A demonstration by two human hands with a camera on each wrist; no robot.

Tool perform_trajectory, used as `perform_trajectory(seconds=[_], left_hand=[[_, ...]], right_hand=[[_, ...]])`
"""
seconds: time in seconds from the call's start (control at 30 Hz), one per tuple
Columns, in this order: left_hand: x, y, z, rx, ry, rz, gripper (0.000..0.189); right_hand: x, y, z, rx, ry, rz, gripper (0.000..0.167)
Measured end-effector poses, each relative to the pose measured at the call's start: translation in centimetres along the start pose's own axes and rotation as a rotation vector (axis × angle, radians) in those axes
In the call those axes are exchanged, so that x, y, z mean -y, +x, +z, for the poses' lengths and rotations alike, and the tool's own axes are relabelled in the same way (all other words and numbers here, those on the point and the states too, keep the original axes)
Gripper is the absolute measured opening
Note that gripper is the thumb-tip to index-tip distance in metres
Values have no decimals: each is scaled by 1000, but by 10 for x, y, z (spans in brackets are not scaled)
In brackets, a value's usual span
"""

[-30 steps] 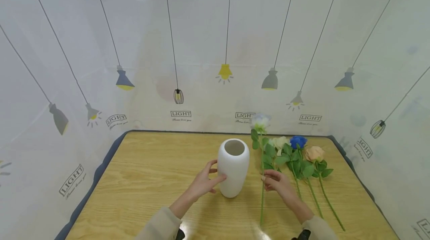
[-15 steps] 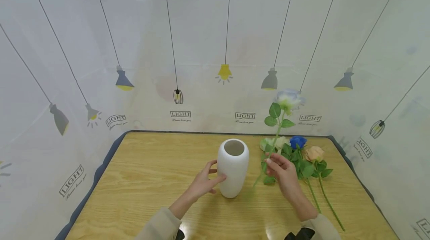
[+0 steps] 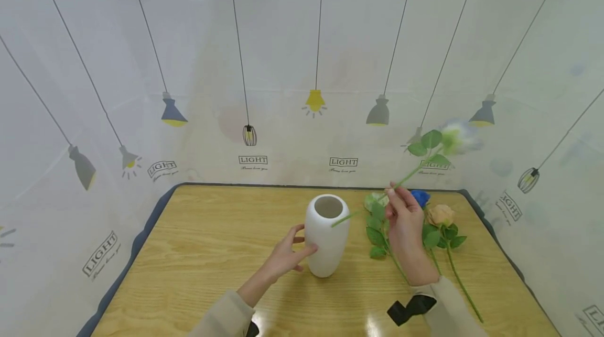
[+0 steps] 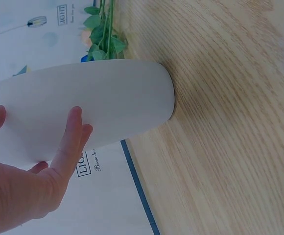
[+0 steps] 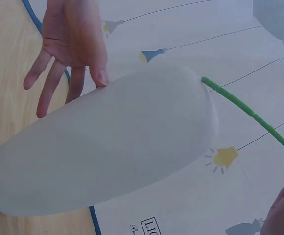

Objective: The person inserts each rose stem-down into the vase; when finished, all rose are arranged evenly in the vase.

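A tall white vase (image 3: 326, 248) stands upright on the wooden table. My left hand (image 3: 283, 257) holds it from the left, thumb on the near side; the left wrist view shows this hand (image 4: 39, 181) against the vase wall. With thumb and fingertips, my right hand (image 3: 407, 221) pinches the stem of a white rose with a bluish tinge (image 3: 455, 138). The rose tilts, its head up to the right and blurred. Its cut end overlaps the vase just under the rim in the head view. In the right wrist view, the green stem (image 5: 252, 115) ends beside the vase mouth.
Right of the vase lie a pale green rose (image 3: 375, 201), a blue rose (image 3: 420, 198) and a peach rose (image 3: 442, 215), with leafy stems toward the front. My right hand partly covers this bunch. A lamp-print sheet (image 3: 273, 64) rises behind the table (image 3: 212, 253).
My right hand has lifted the white rose up and to the right, tilting it so its stem end points left toward the vase mouth. My left hand and the vase have stayed put.
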State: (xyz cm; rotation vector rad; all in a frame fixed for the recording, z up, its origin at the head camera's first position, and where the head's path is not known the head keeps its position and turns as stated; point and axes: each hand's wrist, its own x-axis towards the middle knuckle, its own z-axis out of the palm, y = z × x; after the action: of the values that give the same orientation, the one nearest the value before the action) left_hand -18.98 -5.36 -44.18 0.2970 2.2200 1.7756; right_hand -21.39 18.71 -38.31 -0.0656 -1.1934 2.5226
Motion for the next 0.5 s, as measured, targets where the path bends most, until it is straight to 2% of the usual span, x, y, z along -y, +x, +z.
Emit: perform_trajectory(seconds=[0.1, 0.17, 0.27, 0.4, 0.5], left_hand=[[1, 1, 0, -1, -1, -4, 66], [8, 5, 0, -6, -1, -6, 68], [20, 11, 0, -12, 0, -9, 71], [26, 14, 1, -11, 1, -16, 73], [27, 15, 1, -12, 0, -16, 73]], right_hand=[[3, 6, 7, -22, 16, -31, 21], [3, 10, 10, -19, -28, -58, 20], [-1, 14, 14, 0, -187, -108, 18], [-10, 14, 17, 37, -421, -152, 18], [-18, 11, 18, 93, -513, -162, 20]])
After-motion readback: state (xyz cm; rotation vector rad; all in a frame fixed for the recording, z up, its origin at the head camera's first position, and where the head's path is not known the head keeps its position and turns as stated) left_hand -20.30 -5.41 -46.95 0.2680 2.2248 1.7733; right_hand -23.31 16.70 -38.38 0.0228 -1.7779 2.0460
